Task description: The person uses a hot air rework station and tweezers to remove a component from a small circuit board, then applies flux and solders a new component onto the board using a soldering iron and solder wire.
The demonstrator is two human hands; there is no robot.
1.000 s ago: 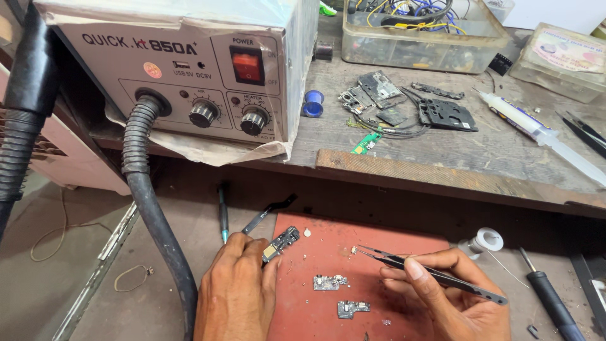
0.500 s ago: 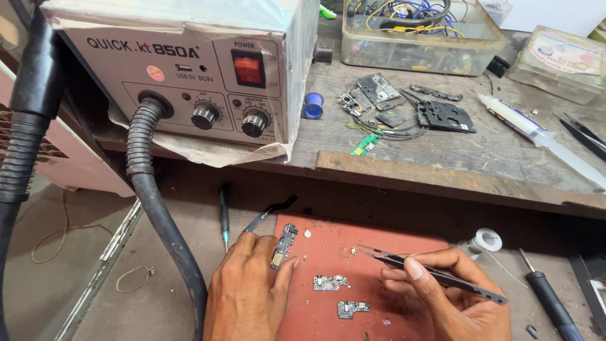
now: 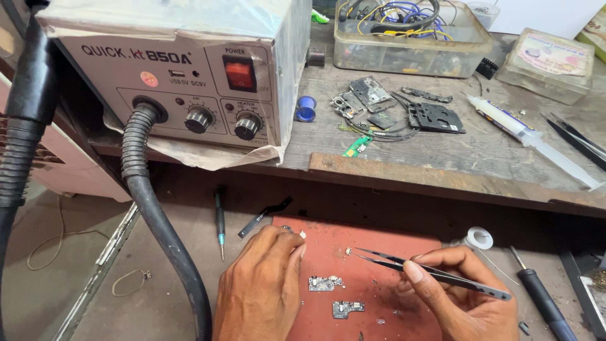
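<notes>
tweezers sit pinched in the right hand at the lower right of the frame, thumb and fingers closed on the shaft, tips pointing left over the red mat. left hand, lower middle, is curled knuckles up on the mat's left edge; its grip is closed, with a small pale bit showing at the fingertips, though i cannot tell what it holds. between the two hands two small boards lie flat on the mat, the upper board just beside the left hand, the lower board a little below and right of it. tweezer tips hang near the upper board, not touching it. left of the mat lie a thin screwdriver and a black strip. hot air station fills the upper left, its black hose running down past the left hand. phone parts and a syringe lie on the table at upper right, a solder spool right of the mat.
</notes>
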